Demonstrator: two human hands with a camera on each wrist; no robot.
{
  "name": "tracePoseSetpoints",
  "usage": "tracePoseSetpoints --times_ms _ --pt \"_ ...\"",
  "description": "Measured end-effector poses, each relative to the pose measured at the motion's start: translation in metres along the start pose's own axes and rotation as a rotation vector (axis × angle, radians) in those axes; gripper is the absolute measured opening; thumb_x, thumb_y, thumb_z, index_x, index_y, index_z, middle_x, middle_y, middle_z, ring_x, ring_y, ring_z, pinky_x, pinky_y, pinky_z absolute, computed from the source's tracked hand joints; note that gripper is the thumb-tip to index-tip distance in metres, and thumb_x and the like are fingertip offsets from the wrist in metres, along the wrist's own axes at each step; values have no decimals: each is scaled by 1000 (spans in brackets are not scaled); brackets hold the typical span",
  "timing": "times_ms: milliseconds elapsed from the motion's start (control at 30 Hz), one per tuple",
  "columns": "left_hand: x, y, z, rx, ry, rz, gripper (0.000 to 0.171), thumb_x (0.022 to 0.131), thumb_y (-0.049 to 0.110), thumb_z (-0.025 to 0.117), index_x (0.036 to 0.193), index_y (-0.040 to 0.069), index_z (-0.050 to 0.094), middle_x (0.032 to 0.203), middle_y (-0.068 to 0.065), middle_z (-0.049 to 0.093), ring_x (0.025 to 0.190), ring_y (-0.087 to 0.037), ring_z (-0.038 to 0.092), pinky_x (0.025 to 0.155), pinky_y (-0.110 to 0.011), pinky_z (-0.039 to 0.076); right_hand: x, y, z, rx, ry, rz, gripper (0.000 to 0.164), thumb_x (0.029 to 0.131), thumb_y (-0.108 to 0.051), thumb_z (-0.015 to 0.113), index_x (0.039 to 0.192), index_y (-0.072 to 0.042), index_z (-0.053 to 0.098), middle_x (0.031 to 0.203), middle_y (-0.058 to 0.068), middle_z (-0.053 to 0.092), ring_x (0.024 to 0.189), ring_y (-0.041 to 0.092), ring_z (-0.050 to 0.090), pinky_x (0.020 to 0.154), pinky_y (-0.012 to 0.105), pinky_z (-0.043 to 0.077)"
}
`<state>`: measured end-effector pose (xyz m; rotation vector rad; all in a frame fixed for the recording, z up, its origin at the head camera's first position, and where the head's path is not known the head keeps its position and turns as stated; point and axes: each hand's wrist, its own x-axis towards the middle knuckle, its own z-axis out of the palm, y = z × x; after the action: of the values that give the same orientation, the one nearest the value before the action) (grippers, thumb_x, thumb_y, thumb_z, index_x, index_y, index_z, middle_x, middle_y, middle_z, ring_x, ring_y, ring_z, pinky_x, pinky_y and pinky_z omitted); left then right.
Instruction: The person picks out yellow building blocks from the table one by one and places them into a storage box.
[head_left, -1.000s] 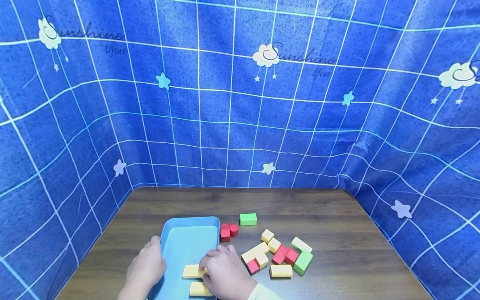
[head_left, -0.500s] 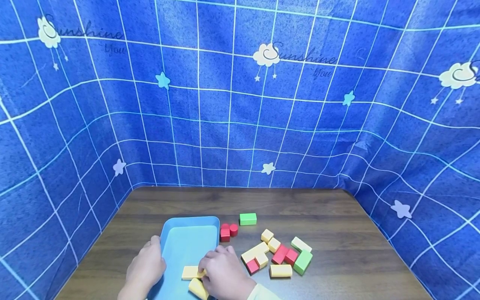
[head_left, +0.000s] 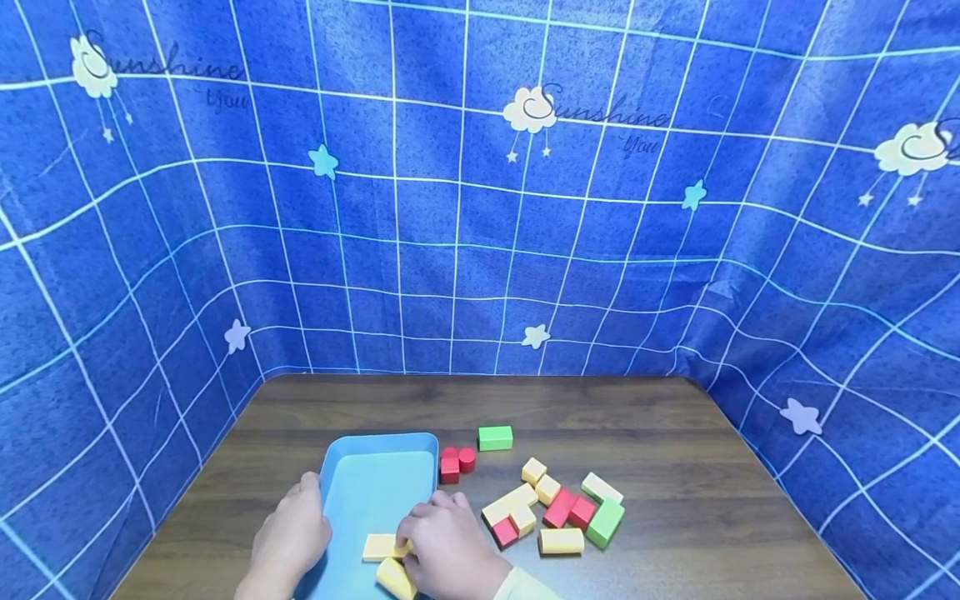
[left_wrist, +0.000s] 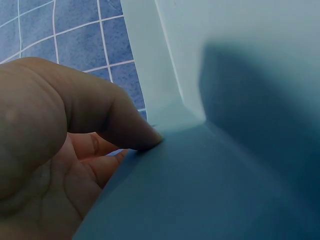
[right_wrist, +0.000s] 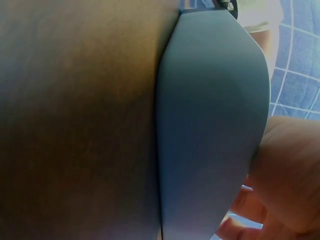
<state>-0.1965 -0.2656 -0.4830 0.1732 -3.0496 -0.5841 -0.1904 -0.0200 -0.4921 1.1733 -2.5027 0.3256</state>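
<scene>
A blue tray (head_left: 381,443) lies at the left of the table. My left hand (head_left: 294,529) grips its left rim; in the left wrist view the thumb (left_wrist: 132,127) presses inside the wall, with the other fingers outside. My right hand (head_left: 453,542) reaches over the right wall, its curled fingers on a yellow block in the tray; the fingertips are largely hidden. From under them a flat yellow block (head_left: 378,547) sticks out leftward. A yellow half-round block (head_left: 395,578) lies slanted just in front. The right wrist view shows mostly wood and the tray's wall (right_wrist: 210,125).
Red blocks (head_left: 450,467) stand against the tray's right side, with a green block (head_left: 495,438) behind them. Further right lie several yellow, red and green blocks, among them a yellow cylinder-like block (head_left: 561,542). A blue patterned curtain (head_left: 480,250) surrounds the wooden table (head_left: 600,408).
The half-round yellow block in the tray has turned from straight to slanted, and the flat yellow block has slid slightly toward me. Both hands stay nearly in place.
</scene>
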Motion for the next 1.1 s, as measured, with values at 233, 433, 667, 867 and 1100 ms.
tracePoseSetpoints --times_ms 233,433,667,867,1100 --pt "1 0 0 4 -14 -8 56 86 7 55 133 -11 30 122 -36 46 100 -52 50 76 -65 47 0 0 0 13 -41 22 18 71 -30 78 84 -37 67 83 -25 56 78 2 39 64 27 31" --pt "1 1 0 1 -20 -7 57 86 7 55 133 -11 29 123 -35 46 100 -52 50 76 -65 47 0 0 -1 17 -47 25 18 71 -31 78 84 -37 67 83 -26 55 79 2 39 64 27 31" --pt "-1 2 -1 6 -16 -9 58 86 7 56 134 -11 29 123 -36 45 100 -53 49 76 -66 47 0 0 -1 13 -45 19 16 71 -32 77 84 -37 67 84 -26 56 80 2 40 64 26 31" --pt "-2 3 0 8 -21 -13 58 86 8 56 134 -11 29 124 -36 45 102 -52 49 77 -66 46 -3 0 -6 18 -40 11 11 74 -32 74 81 -38 69 89 -25 59 85 3 42 66 27 34" --pt "-5 3 1 6 -35 -21 59 86 7 56 134 -11 28 125 -36 44 103 -53 48 78 -66 46 -2 3 -13 26 67 -5 8 78 -27 68 76 -35 69 101 -14 65 97 10 47 69 33 41"
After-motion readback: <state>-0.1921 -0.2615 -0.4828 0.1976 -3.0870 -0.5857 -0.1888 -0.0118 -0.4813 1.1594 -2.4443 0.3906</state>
